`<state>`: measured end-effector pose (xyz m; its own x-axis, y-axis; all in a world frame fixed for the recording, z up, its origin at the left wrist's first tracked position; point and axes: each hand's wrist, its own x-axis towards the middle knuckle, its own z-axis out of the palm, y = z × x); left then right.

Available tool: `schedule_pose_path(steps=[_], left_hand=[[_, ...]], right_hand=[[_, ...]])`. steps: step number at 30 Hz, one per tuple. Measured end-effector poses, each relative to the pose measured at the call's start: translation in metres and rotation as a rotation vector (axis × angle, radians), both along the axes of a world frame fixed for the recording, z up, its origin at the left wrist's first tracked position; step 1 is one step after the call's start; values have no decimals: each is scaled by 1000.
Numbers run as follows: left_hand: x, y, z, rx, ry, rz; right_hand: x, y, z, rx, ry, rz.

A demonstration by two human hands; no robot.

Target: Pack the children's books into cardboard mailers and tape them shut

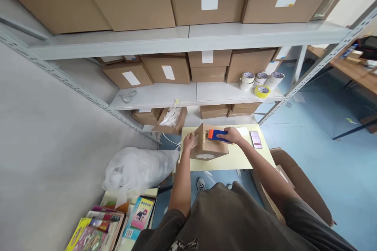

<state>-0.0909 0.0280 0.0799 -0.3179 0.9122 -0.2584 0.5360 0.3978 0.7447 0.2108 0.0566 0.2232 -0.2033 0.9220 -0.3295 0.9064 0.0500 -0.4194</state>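
A brown cardboard box (210,150) rests on the pale yellow table (235,160), with a white label on the side nearest me. My left hand (189,141) is closed at the box's left edge, and its fingertips are partly hidden. In my right hand (233,135) is a blue and orange tape dispenser (217,135), held against the upper right part of the box. Clear tape shows on the box beside the dispenser. To the right of my right hand, a phone (256,139) with a lit screen lies on the table.
Metal shelves (165,96) stand in front, loaded with cardboard boxes (169,69). White tape rolls (247,80) and a yellow roll (262,91) sit on the middle shelf. A plastic bag (138,168) and books (141,213) are at left. Flattened cardboard (303,184) leans at right.
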Motion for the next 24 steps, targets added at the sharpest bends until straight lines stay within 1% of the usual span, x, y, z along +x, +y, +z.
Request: schedule_pose_path(steps=[3,4,6,9,12,15,18,21,24], left_hand=[[-4,3,20,64,-165,-87],[-6,4,24,66,-214,-100],[-10,4,29,57,-258,-81],[-12,4,27,51,-260,-35],[-2,5,18,37,-264,-29],[23,10,9,38,-239,-39],[53,18,3,9,-185,-60],[76,25,1,-24,-134,-84],[83,27,0,-23,-73,-108]], right_hand=[[-50,10,13,-3,-24,83],[-64,13,16,-2,-33,111],[-88,17,20,-5,-56,155],[-110,21,22,-13,-86,186],[-115,24,20,-16,-118,189],[-102,29,16,-17,-144,155],[-70,34,12,-17,-129,113],[-16,37,6,-19,-95,96],[52,35,-1,-19,-92,32]])
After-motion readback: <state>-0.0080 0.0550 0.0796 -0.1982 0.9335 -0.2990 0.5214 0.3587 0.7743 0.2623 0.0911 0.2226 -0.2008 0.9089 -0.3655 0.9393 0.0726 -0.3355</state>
